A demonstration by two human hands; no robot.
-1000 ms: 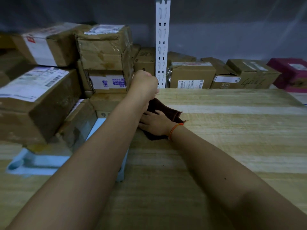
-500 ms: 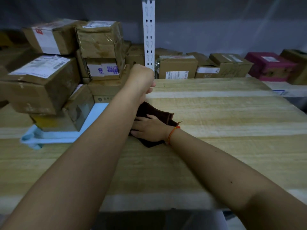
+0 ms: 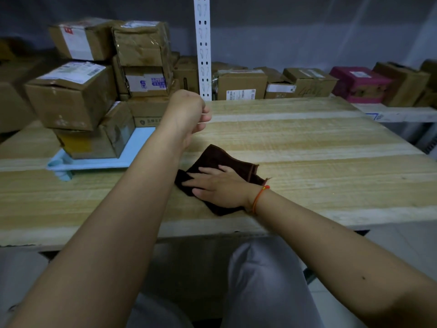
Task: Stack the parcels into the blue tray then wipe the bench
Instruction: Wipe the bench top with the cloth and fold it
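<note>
- Right hand (image 3: 221,185) lies flat on dark brown cloth (image 3: 214,162), fingers straight & spread, pressing it onto the wooden bench (image 3: 307,147). Orange cord bracelet (image 3: 260,196) on that wrist.
- Cloth is folded, sits near the bench's near edge, approx mid-width; its far corner & right edge stick out past the fingers.
- Left hand (image 3: 189,112) held above the bench, farther back than the cloth, fingers curled in loosely; nothing visible in it. Seen from the back of the wrist, so palm side is hidden.
- Blue tray (image 3: 139,147) on the bench's left side, w/ cardboard parcels (image 3: 71,98) stacked on it several high; top ones lean a bit. Tray's near-left corner handle shows.
- More parcels in a row along the far edge, behind the bench, incl. a magenta box (image 3: 359,82) far right.
- White slotted upright post (image 3: 203,48) stands at the far edge, just beyond the left hand.
- Person's knee in grey trousers (image 3: 267,275) shows below the bench's near edge.
</note>
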